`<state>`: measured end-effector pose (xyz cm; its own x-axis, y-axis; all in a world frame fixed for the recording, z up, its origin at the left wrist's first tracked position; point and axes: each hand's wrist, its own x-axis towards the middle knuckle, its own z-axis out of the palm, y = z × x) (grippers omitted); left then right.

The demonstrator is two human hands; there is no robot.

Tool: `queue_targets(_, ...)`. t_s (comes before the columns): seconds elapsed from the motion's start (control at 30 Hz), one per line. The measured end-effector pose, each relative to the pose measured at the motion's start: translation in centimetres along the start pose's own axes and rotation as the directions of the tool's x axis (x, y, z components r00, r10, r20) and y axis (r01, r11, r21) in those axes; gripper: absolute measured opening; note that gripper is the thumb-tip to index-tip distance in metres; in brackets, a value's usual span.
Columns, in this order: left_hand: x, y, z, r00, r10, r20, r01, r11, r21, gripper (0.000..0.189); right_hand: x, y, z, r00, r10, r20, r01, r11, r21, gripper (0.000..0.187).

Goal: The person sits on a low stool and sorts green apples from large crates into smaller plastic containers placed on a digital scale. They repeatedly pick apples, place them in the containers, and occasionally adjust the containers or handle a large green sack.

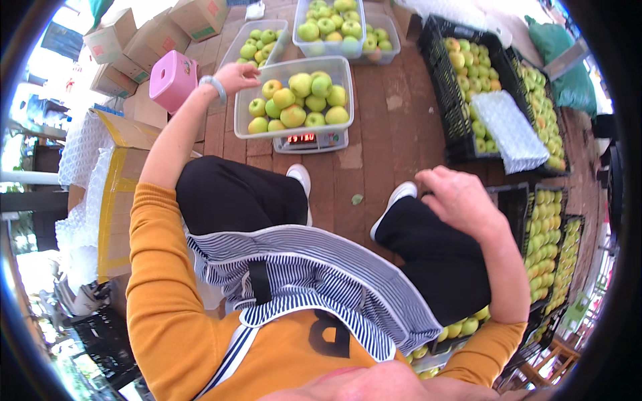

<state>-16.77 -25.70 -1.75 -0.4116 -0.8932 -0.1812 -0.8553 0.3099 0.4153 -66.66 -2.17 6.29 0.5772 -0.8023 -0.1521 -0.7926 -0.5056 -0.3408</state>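
My left hand is at the upper left rim of a clear plastic bin, its fingers loosely curled with nothing seen between them; whether they touch the rim I cannot tell. Green-yellow apples lie in the bin, which rests on a digital scale with a lit red display. My right hand hovers over my right knee, empty, fingers partly bent and apart.
More clear bins of apples stand beyond the scale. At right are black plastic crates of apples, one topped by bubble wrap. A pink stool, cardboard boxes and a taped carton stand at left.
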Motion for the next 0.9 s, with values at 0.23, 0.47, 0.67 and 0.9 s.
queue_targets(0.23, -5.0, 1.3, 11.7, 0.897, -0.035, 0.441, 0.410, 0.443, -0.797, 0.039, 0.0, -0.2, -0.3, 0.991, 0.052, 0.124, -0.050, 0.999, -0.019, 0.031)
queue_targets(0.47, -4.6, 3.5, 23.2, 0.841, -0.147, 0.520, 0.468, -0.284, -0.837, 0.047, 1.3, -2.4, -1.9, 0.982, 0.073, 0.172, -0.062, 0.996, -0.066, 0.036)
queue_targets(0.67, 1.1, 4.4, 27.4, 0.801, -0.389, 0.454, 0.023, -0.739, -0.673, 0.037, 3.0, -2.7, -1.6, 0.975, 0.052, 0.215, -0.033, 0.995, -0.091, 0.035)
queue_targets(0.9, -1.3, 4.7, 26.0, 0.788, -0.451, 0.419, 0.018, -0.663, -0.749, 0.032, 4.8, -2.4, -1.4, 0.965, 0.001, 0.263, 0.011, 0.999, -0.044, 0.036)
